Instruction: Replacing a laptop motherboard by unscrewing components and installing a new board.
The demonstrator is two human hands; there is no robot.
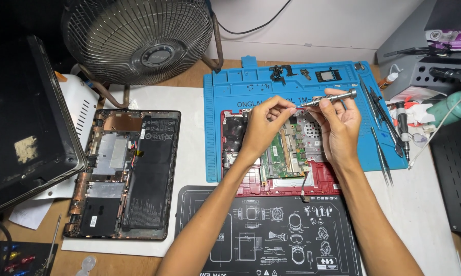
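Observation:
My right hand (339, 127) grips a slim metal precision screwdriver (328, 99), held nearly level above an opened red laptop (320, 180). My left hand (265, 122) pinches the screwdriver's tip between thumb and forefinger. Under both hands lies the green circuit board (281, 156) inside the red laptop, which rests on a blue repair mat (230, 92).
A second opened laptop (125, 171) with a black battery lies at left. A black printed mat (271, 235) sits in front. Tweezers and tools (386, 133) line the blue mat's right edge. A fan (138, 36) stands behind, and a dark lid (20, 128) leans at far left.

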